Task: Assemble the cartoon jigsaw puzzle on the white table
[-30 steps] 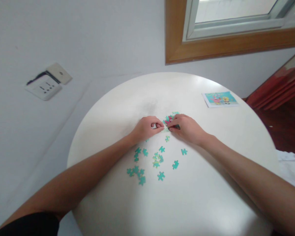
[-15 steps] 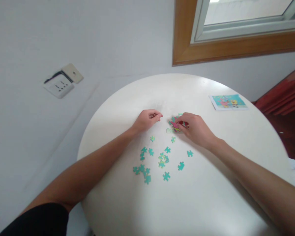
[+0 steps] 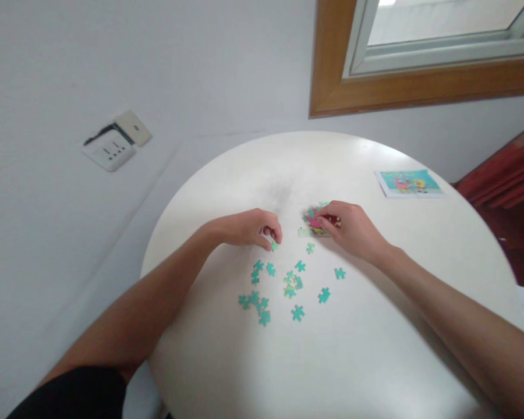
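My left hand [image 3: 257,227] is above the white table with its thumb and forefinger apart and curved. Right at those fingertips lies a small green and yellow puzzle piece [image 3: 275,247]. My right hand [image 3: 343,224] pinches at a puzzle piece over the partly joined puzzle [image 3: 308,231], which shows pink, yellow and green; the hand hides its right part. Closer to me lie several loose teal pieces, among them a single one [image 3: 297,313] and a cluster [image 3: 255,298]. Another loose piece [image 3: 310,248] rests just below the joined puzzle.
A picture card [image 3: 413,184] with cartoon figures lies at the back right of the round table [image 3: 367,361]. Behind the table are a wall with a socket [image 3: 110,150] and a wood-framed window [image 3: 332,96]. A red curtain [image 3: 506,174] hangs at the right.
My left hand has come down towards me, from beside the joined puzzle to a loose piece, and its fingers have parted. My right hand stays at the puzzle, nearly still.
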Available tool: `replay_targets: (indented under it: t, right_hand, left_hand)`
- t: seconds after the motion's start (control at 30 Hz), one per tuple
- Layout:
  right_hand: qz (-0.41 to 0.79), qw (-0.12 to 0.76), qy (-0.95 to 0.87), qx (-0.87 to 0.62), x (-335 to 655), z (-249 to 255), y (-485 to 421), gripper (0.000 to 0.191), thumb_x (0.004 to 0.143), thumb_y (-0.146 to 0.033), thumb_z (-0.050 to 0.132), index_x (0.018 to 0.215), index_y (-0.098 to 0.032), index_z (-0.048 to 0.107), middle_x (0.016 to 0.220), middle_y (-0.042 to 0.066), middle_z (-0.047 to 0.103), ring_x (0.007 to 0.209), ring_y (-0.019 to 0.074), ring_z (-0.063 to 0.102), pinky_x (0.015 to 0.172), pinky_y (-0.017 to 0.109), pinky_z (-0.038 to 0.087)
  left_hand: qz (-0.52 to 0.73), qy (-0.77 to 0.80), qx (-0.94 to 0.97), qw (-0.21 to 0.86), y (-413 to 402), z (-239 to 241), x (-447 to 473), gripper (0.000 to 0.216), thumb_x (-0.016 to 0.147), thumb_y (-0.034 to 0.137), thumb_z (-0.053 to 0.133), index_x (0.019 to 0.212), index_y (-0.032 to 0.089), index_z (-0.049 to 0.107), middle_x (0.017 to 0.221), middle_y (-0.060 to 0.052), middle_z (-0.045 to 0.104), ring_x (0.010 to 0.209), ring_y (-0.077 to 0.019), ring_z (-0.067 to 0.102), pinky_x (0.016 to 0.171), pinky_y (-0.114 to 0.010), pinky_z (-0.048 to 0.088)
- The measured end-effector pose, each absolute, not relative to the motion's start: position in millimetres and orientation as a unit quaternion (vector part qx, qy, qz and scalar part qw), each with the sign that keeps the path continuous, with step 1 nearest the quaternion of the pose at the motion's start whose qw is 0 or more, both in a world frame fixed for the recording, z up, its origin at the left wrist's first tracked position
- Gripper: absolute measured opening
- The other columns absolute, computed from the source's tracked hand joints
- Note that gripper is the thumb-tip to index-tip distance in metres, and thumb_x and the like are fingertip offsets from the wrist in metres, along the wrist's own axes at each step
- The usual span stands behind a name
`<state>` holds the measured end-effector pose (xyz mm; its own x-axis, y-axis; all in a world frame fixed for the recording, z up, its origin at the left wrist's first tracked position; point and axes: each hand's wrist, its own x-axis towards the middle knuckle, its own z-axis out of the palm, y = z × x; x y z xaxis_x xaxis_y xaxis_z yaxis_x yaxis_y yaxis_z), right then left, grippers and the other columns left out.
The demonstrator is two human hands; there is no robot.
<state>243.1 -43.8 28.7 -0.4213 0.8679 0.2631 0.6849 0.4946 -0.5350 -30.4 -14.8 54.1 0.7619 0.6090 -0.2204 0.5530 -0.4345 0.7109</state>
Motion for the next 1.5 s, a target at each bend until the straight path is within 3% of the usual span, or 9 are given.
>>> replay_targets:
  t: [0.17,0.33,0.63,0.93,1.2,1.37,1.5]
  right_hand:
    - [0.165,0.265,-0.821,-0.477,245.6,27.2,-40.7,0.023,0.095,-0.026,0.054,0.087,-0.019,0.075,0.083,0.006,0.071,0.073,0.0169,0.059,0.069,0.028,0.041]
    - [0.161,0.271,-0.804,-0.504,249.0,27.5,-36.7,0.023,0.092,-0.027,0.055,0.085,-0.018,0.074,0.084,0.007,0.072,0.073,0.0177,0.06,0.069,0.029,0.042]
    - [0.2,0.329,-0.745,-0.545,254.7,25.5,-30.1,0.019,0.086,-0.019,0.056,0.088,-0.016,0.075,0.079,0.006,0.075,0.07,0.0178,0.064,0.068,0.029,0.046]
    - [0.367,0.357,-0.74,-0.437,231.3,13.5,-42.1,0.01,0.083,-0.028,0.069,0.08,-0.018,0.071,0.074,0.002,0.07,0.067,0.0149,0.059,0.064,0.029,0.046]
    - [0.401,0.381,-0.704,-0.446,225.2,6.2,-40.2,0.014,0.081,-0.031,0.069,0.076,-0.018,0.064,0.07,0.001,0.065,0.062,0.013,0.056,0.059,0.028,0.045]
    - [0.379,0.41,-0.713,-0.424,236.7,13.6,-29.3,0.023,0.084,-0.031,0.064,0.1,-0.017,0.071,0.075,0.002,0.069,0.065,0.0147,0.06,0.064,0.03,0.049]
    - [0.264,0.458,-0.68,-0.508,256.2,18.0,-8.9,0.017,0.081,-0.03,0.065,0.082,-0.016,0.074,0.077,0.006,0.073,0.069,0.0179,0.064,0.067,0.032,0.05]
  left_hand:
    - [0.029,0.337,0.866,0.368,-13.8,51.1,-31.6,0.017,0.067,0.018,0.081,0.082,0.021,0.074,0.083,0.0,0.066,0.074,-0.0136,0.055,0.069,-0.023,0.042]
    - [0.049,0.365,0.841,0.396,-11.4,47.5,-28.1,0.007,0.076,0.021,0.073,0.076,0.017,0.067,0.066,0.003,0.06,0.063,-0.011,0.053,0.061,-0.022,0.039]
    - [0.285,0.43,0.718,0.468,-11.3,15.5,0.5,0.021,0.077,0.029,0.074,0.088,0.012,0.073,0.079,-0.006,0.073,0.074,-0.0145,0.068,0.071,-0.024,0.055]
    - [0.38,0.399,0.692,0.466,-26.7,6.6,18.2,0.023,0.076,0.032,0.08,0.088,0.013,0.074,0.084,-0.005,0.075,0.075,-0.0151,0.071,0.076,-0.027,0.059]
    - [0.413,0.366,0.678,0.485,-33.0,-0.4,27.9,0.021,0.079,0.031,0.078,0.09,0.015,0.07,0.088,-0.005,0.075,0.084,-0.0164,0.072,0.086,-0.031,0.06]
    - [0.405,0.372,0.748,0.372,-31.1,2.3,27.0,0.017,0.091,0.028,0.066,0.103,0.017,0.07,0.101,-0.007,0.075,0.095,-0.0188,0.071,0.092,-0.037,0.057]
    - [0.302,0.329,0.872,0.202,-30.8,8.4,22.6,0.026,0.099,0.028,0.055,0.119,0.023,0.069,0.126,-0.006,0.07,0.122,-0.0224,0.06,0.11,-0.045,0.045]
